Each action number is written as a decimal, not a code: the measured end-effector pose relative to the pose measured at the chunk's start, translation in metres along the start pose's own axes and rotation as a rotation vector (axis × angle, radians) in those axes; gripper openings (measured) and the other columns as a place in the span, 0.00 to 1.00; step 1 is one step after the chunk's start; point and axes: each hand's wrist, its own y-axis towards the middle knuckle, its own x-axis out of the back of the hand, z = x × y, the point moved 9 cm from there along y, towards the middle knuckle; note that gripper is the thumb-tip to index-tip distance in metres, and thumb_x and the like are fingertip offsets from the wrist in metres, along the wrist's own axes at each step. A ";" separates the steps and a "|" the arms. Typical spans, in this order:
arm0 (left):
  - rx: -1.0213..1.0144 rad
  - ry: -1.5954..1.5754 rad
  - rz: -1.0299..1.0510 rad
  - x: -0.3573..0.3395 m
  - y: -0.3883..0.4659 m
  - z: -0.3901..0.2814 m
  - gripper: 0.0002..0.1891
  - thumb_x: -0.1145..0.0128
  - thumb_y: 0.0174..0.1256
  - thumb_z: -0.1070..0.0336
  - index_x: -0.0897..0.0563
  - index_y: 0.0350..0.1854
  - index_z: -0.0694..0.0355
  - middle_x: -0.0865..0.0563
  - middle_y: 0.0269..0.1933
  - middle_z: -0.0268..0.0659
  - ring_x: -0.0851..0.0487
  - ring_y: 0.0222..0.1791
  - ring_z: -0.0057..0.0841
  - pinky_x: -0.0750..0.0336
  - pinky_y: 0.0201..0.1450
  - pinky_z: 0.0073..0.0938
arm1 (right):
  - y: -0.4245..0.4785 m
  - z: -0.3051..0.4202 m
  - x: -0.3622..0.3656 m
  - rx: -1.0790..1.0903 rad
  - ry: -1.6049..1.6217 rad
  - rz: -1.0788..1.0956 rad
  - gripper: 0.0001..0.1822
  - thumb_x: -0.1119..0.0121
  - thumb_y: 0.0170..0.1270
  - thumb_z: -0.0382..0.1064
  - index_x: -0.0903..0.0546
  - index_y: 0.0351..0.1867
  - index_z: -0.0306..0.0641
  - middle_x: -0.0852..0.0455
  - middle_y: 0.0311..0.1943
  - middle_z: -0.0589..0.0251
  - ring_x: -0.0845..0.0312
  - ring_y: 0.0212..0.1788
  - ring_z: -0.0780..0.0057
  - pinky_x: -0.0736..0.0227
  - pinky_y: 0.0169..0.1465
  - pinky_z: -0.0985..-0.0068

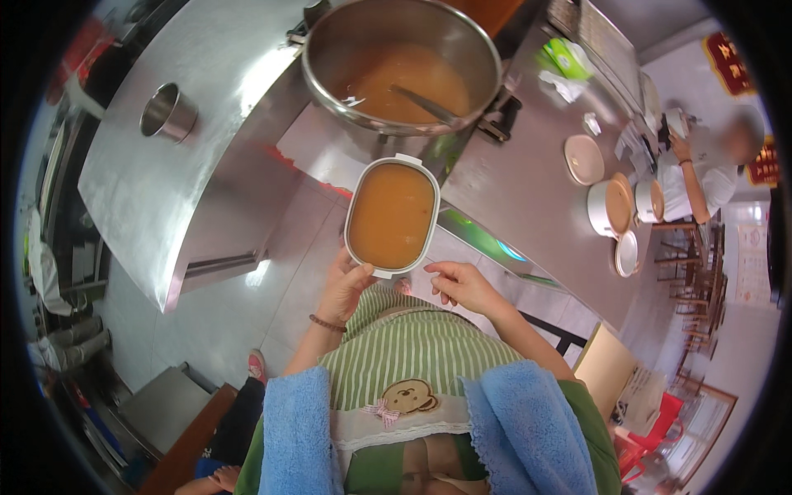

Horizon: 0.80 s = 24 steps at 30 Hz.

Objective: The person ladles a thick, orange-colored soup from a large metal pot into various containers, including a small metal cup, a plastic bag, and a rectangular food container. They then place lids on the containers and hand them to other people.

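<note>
My left hand (348, 279) grips a white oval container (350, 235) by its near left edge, the thumb on the rim. Orange-brown liquid (393, 213) fills the container nearly to the rim. My right hand (461, 286) hovers by the container's near right corner with nothing in it, its index finger extended and the other fingers loosely bent. Beyond the container stands a large steel pot (315, 80) with similar liquid in it. A metal utensil (427, 105) leans inside the pot, its lower end hidden in the liquid.
A steel cup (168, 114) stands on the left steel counter (136, 198). On the right counter (520, 179) are a green tissue pack (566, 59), a pale oval lid (584, 159) and filled white containers (599, 210). Another person (699, 167) is beyond it.
</note>
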 end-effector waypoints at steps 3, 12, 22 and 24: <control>0.079 0.057 0.114 -0.022 0.009 0.022 0.27 0.37 0.58 0.67 0.31 0.61 0.64 0.21 0.55 0.40 0.19 0.52 0.31 0.21 0.51 0.31 | -0.024 -0.013 0.011 -0.017 0.050 -0.063 0.17 0.46 0.67 0.36 0.23 0.55 0.31 0.17 0.29 0.64 0.23 0.24 0.84 0.30 0.26 0.84; 0.246 0.108 0.297 -0.088 0.041 0.079 0.27 0.39 0.61 0.69 0.33 0.62 0.64 0.22 0.55 0.39 0.20 0.51 0.26 0.20 0.48 0.28 | -0.071 -0.068 0.043 -0.074 0.378 -0.297 0.26 0.46 0.69 0.39 0.34 0.65 0.33 0.15 0.39 0.59 0.22 0.29 0.82 0.29 0.28 0.85; 0.435 0.251 0.481 -0.137 0.083 0.118 0.30 0.37 0.61 0.66 0.34 0.64 0.61 0.22 0.56 0.36 0.22 0.52 0.23 0.22 0.52 0.29 | -0.089 -0.073 0.069 -0.063 0.712 -0.431 0.24 0.45 0.69 0.46 0.30 0.61 0.35 0.18 0.52 0.59 0.21 0.50 0.75 0.26 0.44 0.79; 0.457 0.320 0.513 -0.145 0.089 0.117 0.29 0.37 0.62 0.65 0.34 0.64 0.61 0.22 0.56 0.36 0.22 0.53 0.23 0.23 0.52 0.29 | -0.089 -0.067 0.072 -0.012 0.825 -0.461 0.25 0.44 0.68 0.46 0.29 0.60 0.33 0.18 0.51 0.60 0.21 0.52 0.75 0.26 0.44 0.79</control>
